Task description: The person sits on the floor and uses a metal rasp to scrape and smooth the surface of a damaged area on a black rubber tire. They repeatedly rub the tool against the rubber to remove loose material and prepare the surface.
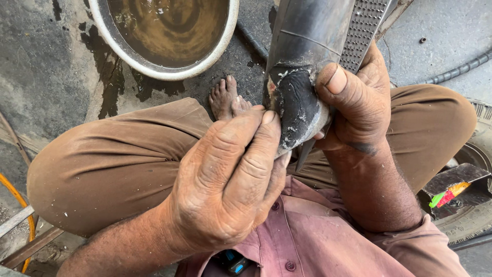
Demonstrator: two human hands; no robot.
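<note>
Sitting cross-legged on the grey concrete floor [41,66], you are holding a black rubber inner tube [302,56] up over your lap. Your left hand [230,179] is pinching the tube's roughened patch area, fingertips pressing on its left side. Your right hand [359,102] is grasping the tube from the right, thumb on top, together with a grey perforated metal rasp [365,25] lying behind it. A white round basin of murky water [169,31] is standing at the floor's far edge. A small package with green, red and yellow label [448,196] is lying at the right edge.
</note>
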